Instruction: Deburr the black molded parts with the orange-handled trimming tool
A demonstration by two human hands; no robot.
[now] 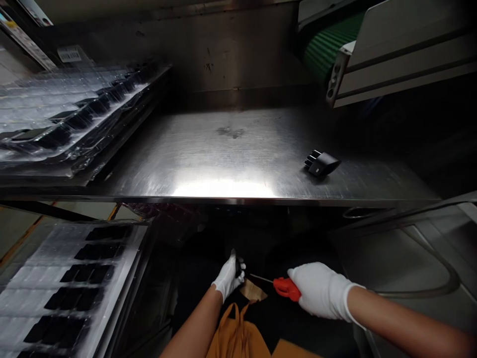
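My left hand [230, 276], in a white glove, is closed around a small black part [238, 268] low in the middle of the view, over my lap. To its right, my gloved right hand [321, 291] grips the red handle of a tool [286, 288]. The tool's thin metal shaft points left toward the black part, with a small gap visible between them. On the steel table [223, 164] above my hands lies a black plug-like piece [322, 164] with prongs facing left.
Stacked clear plastic trays [93, 119] with black pieces cover the table's left end. Another tray stack [74, 283] stands lower left. A green conveyor belt [328, 47] with a metal side frame is at the upper right. The table's front edge runs above my hands.
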